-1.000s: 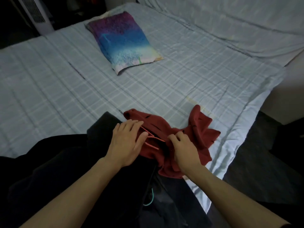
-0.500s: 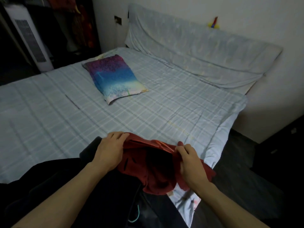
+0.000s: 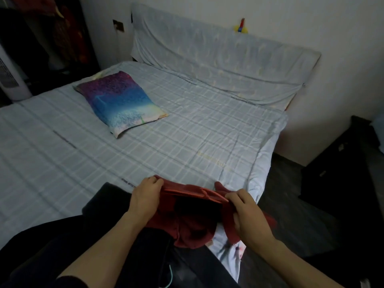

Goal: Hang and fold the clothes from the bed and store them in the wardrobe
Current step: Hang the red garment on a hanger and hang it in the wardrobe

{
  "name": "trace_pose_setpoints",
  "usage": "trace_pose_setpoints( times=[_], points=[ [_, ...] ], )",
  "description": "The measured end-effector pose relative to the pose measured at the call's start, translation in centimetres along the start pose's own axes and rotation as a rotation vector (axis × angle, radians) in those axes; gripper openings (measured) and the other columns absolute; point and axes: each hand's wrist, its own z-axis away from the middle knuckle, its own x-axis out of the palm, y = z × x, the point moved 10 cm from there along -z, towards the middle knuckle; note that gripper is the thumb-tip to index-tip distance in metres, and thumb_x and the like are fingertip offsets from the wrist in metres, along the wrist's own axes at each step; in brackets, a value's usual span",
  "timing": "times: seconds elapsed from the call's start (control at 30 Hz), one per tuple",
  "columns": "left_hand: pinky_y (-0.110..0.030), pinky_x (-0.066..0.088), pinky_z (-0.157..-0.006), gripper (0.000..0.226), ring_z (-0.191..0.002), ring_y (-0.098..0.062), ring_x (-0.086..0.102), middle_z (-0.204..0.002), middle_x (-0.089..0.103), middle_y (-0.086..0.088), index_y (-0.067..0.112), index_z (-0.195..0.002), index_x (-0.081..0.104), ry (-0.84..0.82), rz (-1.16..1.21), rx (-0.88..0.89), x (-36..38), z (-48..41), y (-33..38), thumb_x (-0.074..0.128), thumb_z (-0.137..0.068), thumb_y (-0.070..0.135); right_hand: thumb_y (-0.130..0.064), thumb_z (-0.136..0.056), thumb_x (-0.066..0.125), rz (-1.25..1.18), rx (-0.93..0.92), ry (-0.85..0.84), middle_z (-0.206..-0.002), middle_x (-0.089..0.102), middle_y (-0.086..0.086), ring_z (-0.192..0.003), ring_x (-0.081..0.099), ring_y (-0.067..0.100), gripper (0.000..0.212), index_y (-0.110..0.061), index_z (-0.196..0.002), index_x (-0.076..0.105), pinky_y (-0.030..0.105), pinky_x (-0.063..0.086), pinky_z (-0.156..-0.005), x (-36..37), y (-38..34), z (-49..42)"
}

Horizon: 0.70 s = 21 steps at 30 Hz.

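Note:
A dark red garment [image 3: 193, 229] hangs between my hands at the near corner of the bed [image 3: 145, 154]. My left hand [image 3: 145, 197] grips its top edge on the left side. Gripping the same edge on the right is my right hand [image 3: 246, 215], so the waistband is stretched open between them, with an orange drawstring along it. The rest of the garment droops below my hands. A heap of black clothing [image 3: 83, 242] lies under my left arm, with a thin teal cord [image 3: 169, 277] showing near the bottom.
A purple and blue pillow [image 3: 120, 100] lies on the light checked sheet. The covered headboard [image 3: 218, 57] stands against the white wall. A dark opening with hanging clothes [image 3: 52, 34] and a white appliance [image 3: 10, 80] are at far left. Dark furniture [image 3: 342, 173] stands right of the bed.
My hands have lifted the red garment off the bed and pulled its top edge apart. The view has tilted up, bringing the headboard and wall into sight.

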Motion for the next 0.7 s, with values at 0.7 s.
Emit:
trace_pose_setpoints(
  times=[0.7],
  points=[
    [-0.034, 0.047, -0.048, 0.024, -0.061, -0.024, 0.056, -0.071, 0.058, -0.002, 0.012, -0.076, 0.065, 0.317, 0.147, 0.087, -8.4, 4.0, 6.5, 0.067, -0.065, -0.009, -0.006, -0.079, 0.036, -0.164, -0.066, -0.003, -0.105, 0.044, -0.010, -0.092, 0.047, 0.000, 0.044, -0.024, -0.115, 0.055, 0.007, 0.039, -0.086, 0.3, -2.0, 0.0]
  ],
)
